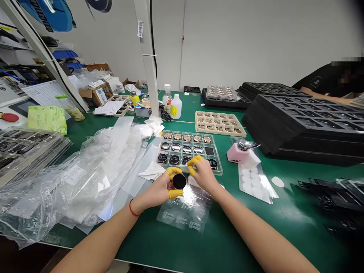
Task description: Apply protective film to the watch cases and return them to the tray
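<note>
Yellow finger covers are on the fingertips of both hands. My left hand (167, 185) grips a round black disc (179, 181) by its edge, dark face toward the camera. Just right of it, my right hand (200, 172) pinches a small white piece (184, 167), too small to make out well. Behind the hands lies a clear compartment tray (216, 151) with rows of round parts, copper-coloured at the back, dark and shiny nearer. Below the hands is a clear plastic bag (182, 218) with printed text. A white tissue (152, 171) lies to the left.
Plastic bags (85, 182) cover the left side. At right stand a pink bottle (237, 153), a sheet of white round pads (251, 182) and stacked black trays (298, 132). Behind are a beige tray (220, 132), bottles (176, 107) and a white post (148, 57). A person's arm (327, 95) shows back right.
</note>
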The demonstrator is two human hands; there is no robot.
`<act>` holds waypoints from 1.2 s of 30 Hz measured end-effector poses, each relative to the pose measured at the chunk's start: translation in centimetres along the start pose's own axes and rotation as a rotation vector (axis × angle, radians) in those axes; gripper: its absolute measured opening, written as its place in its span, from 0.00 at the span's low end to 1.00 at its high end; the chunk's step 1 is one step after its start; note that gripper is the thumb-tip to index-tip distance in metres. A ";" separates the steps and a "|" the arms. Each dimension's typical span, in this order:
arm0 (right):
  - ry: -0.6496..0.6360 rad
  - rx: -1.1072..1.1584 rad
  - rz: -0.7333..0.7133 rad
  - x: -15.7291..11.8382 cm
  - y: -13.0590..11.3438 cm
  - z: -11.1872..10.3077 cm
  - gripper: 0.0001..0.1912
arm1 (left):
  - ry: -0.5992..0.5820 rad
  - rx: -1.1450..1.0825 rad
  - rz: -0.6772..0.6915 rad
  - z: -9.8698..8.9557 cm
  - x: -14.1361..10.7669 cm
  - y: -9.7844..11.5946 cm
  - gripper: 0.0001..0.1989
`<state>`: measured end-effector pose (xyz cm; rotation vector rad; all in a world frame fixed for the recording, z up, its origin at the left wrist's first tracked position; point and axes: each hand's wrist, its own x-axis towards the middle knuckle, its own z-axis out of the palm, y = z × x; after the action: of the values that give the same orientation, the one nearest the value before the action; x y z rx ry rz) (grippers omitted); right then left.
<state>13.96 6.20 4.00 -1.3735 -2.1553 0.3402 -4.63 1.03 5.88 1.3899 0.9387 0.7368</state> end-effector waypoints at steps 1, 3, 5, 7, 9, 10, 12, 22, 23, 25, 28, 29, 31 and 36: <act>0.021 0.083 -0.018 -0.5 -0.3 -0.8 0.07 | 0.012 0.006 0.007 0.0 0.0 0.0 0.22; 0.026 0.228 -0.119 -1.8 -1.6 -2.0 0.06 | 0.007 -0.007 0.018 0.2 0.0 0.0 0.22; -0.005 0.249 -0.265 -2.9 -3.0 -2.3 0.06 | -0.015 0.012 0.037 0.4 0.0 0.2 0.22; 0.014 0.192 -0.378 -3.3 -3.9 -1.6 0.07 | -0.034 0.061 0.064 0.7 -0.1 0.3 0.19; 0.096 0.141 -0.407 -3.1 -3.8 -0.8 0.08 | -0.043 0.061 0.076 1.0 -0.1 0.3 0.17; 0.138 0.132 -0.392 -2.9 -3.5 -0.5 0.08 | -0.042 0.030 0.070 1.1 -0.1 0.2 0.17; 0.197 0.140 -0.339 -2.6 -2.7 -0.5 0.08 | -0.017 -0.060 0.044 1.1 -0.1 0.1 0.19; 0.218 0.071 -0.431 -2.9 -3.5 0.4 0.08 | 0.014 -0.056 0.029 0.8 0.1 -0.6 0.22; 0.239 0.069 -0.391 -2.4 -3.0 0.3 0.08 | 0.031 -0.071 0.021 0.9 0.2 -0.6 0.22; 0.251 0.078 -0.278 -1.5 -1.9 -0.3 0.07 | 0.116 -0.110 0.007 0.9 0.3 -0.5 0.22; 0.164 0.141 -0.112 -1.1 -0.4 -2.1 0.09 | 0.274 -0.200 0.011 0.1 0.7 0.0 0.26; 0.101 0.180 -0.077 -1.3 -0.2 -2.7 0.11 | 0.311 -0.228 0.017 -0.3 0.8 0.3 0.26; -0.046 0.283 -0.018 -1.8 -0.2 -3.6 0.18 | 0.363 -0.272 0.035 -1.0 0.8 0.7 0.26; -0.189 0.582 0.289 -2.7 -1.2 -3.7 0.20 | 0.373 -0.295 0.096 -2.2 0.6 1.0 0.27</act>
<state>16.09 2.95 6.74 -1.3311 -1.7771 1.1472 -6.18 2.65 6.89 1.0611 1.0051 1.1857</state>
